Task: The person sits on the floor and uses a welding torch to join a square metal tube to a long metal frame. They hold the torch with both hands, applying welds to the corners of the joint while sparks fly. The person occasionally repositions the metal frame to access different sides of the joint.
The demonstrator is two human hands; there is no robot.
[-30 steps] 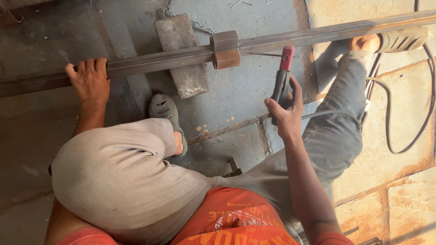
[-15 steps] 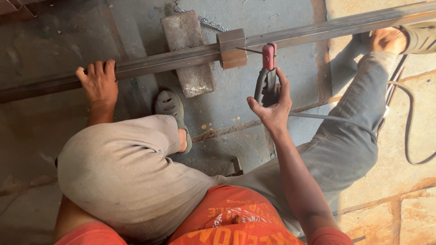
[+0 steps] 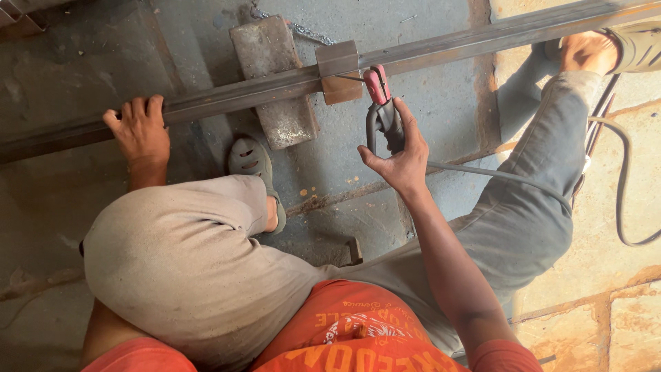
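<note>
Left hand [image 3: 141, 134] resting on long steel bar [image 3: 206, 103], fingers [image 3: 138, 107] curled over its top edge. Right hand [image 3: 399, 155] wrapped around red-tipped electrode holder [image 3: 382, 110], aimed at small steel plate [image 3: 339, 72] on the bar.

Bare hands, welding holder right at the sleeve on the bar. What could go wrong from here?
1. Burns or shock: the right hand grips the electrode holder bare, close to the sleeve, and the left hand rests ungloved on the same steel bar.
2. Sparks may land on the foot in an open sandal just below the joint.
3. The cable crosses the leg and could snag.
</note>
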